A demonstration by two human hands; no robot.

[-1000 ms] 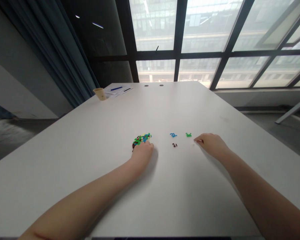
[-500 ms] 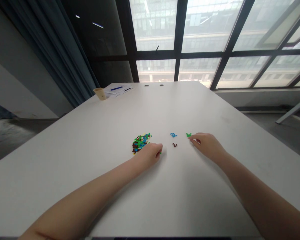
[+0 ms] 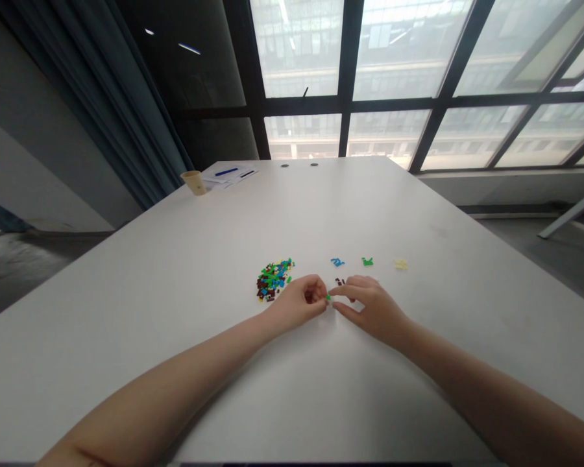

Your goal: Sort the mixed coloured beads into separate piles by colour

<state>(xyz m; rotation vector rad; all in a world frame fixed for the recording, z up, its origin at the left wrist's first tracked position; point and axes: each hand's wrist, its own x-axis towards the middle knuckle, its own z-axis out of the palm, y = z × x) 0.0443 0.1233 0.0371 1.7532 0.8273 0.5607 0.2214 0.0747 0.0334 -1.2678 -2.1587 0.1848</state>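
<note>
Your left hand and right hand meet low over the white tabletop, wrists apart and fingertips together. The left fingers are curled closed, and a small green plastic piece sits at their tips. The right fingers reach toward it from the other side, with index finger and thumb spread around it. Whether they bear on the piece, and whether it is clear of the surface, cannot be told from this view.

Hold the piece at the fingertips only, with light, even pressure, because a part this small can spring out under a hard squeeze. Keep both wrists low and steady. Keep your knuckles clear of the dark-red pieces, which lie just beyond the right fingers.

To the left of your left hand, and close to it, lies a mixed pile of small coloured pieces. Farther out, in a loose row, lie a blue group, a green group and a pale yellow group. A paper cup and papers stand at the far end of the tabletop
</note>
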